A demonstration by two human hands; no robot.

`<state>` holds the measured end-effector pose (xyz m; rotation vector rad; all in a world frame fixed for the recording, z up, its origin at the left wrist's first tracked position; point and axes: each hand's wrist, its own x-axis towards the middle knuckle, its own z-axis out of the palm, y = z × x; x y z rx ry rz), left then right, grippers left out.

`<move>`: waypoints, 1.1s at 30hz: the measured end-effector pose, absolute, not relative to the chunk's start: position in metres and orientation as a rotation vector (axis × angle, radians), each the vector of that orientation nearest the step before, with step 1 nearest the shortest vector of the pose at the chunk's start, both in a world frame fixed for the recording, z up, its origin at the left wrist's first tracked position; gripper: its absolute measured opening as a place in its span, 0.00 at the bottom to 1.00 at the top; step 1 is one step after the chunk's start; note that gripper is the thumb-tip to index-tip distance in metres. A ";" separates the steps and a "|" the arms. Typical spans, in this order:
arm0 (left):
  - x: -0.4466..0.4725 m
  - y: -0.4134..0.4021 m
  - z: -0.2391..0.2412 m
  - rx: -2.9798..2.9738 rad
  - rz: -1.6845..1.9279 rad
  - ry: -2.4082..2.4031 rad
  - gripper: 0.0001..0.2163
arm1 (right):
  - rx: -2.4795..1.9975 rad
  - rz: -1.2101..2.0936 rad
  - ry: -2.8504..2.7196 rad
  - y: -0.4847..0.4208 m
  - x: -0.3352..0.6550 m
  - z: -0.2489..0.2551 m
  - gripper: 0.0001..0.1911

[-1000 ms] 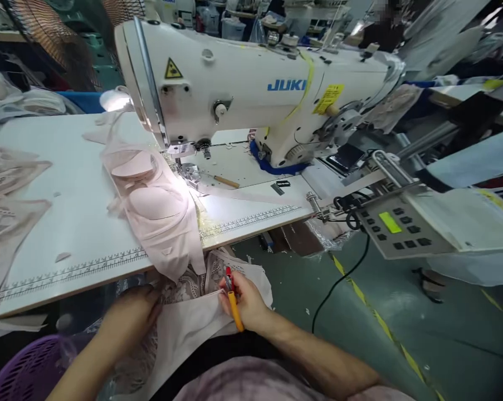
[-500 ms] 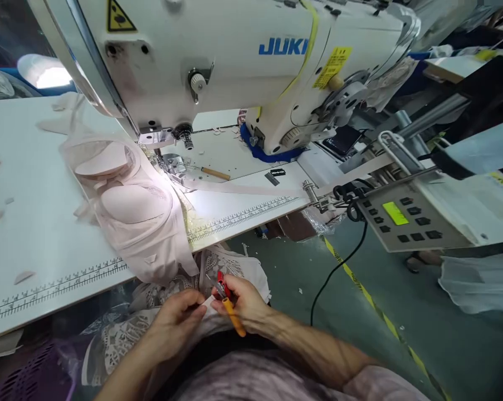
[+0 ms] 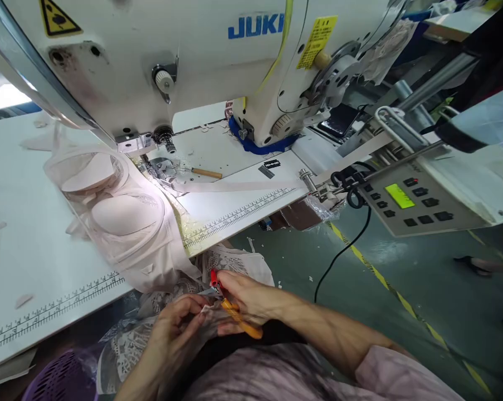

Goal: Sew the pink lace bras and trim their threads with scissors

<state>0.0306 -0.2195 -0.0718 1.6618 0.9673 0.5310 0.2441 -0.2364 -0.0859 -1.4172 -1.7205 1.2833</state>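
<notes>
My left hand [image 3: 176, 327] pinches the edge of a pale pink fabric piece [image 3: 213, 318] over my lap. Small scissors [image 3: 243, 322] with orange and red handle parts are gripped in my right hand [image 3: 255, 298]. Their metal blades lie close to the fabric, between the two hands; whether they touch it I cannot make out. Above the hands, a pale pink bra [image 3: 128, 214] with moulded cups lies on the white sewing table and droops over its front edge. Lace fabric [image 3: 128, 342] hangs below the table around my hands.
A white sewing machine [image 3: 201, 67] stands over the table [image 3: 67, 259], which has a printed ruler edge. An awl-like tool [image 3: 206, 173] and a razor blade [image 3: 272, 164] lie by it. At right are a tape feeder with a control box [image 3: 426, 200] and a hanging cable. A purple basket [image 3: 61, 379] sits lower left.
My view has shifted closer and to the right. The scissors have turned in my right hand, with the orange handle swung further right. My left hand still pinches the fabric.
</notes>
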 end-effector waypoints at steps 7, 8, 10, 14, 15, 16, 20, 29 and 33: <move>0.004 -0.238 -0.057 1.603 0.565 1.154 0.19 | -1.194 1.241 -2.414 -0.214 0.259 -0.060 0.14; 0.000 -0.240 -0.054 1.595 0.571 1.181 0.18 | -1.150 1.239 -2.460 -0.214 0.257 -0.058 0.13; -0.006 -0.242 -0.051 1.569 0.601 1.213 0.18 | -1.099 1.267 -2.502 -0.215 0.252 -0.056 0.12; -0.016 -0.243 -0.049 1.526 0.659 1.213 0.17 | -1.105 1.293 -2.581 -0.218 0.245 -0.055 0.12; -0.018 -0.244 -0.049 1.513 0.670 1.214 0.17 | -1.118 1.262 -2.620 -0.218 0.245 -0.055 0.12; -0.018 -0.245 -0.049 1.493 0.686 1.227 0.17 | -1.125 1.228 -2.661 -0.219 0.245 -0.056 0.12; -0.016 -0.250 -0.048 1.399 0.786 1.321 0.18 | -1.152 1.090 -2.722 -0.221 0.246 -0.060 0.10; -0.023 -0.245 -0.049 1.481 0.761 1.275 0.13 | -1.241 1.058 -2.663 -0.233 0.243 -0.071 0.09; -0.023 -0.246 -0.048 1.501 0.761 1.267 0.17 | -1.265 1.055 -2.544 -0.237 0.244 -0.070 0.10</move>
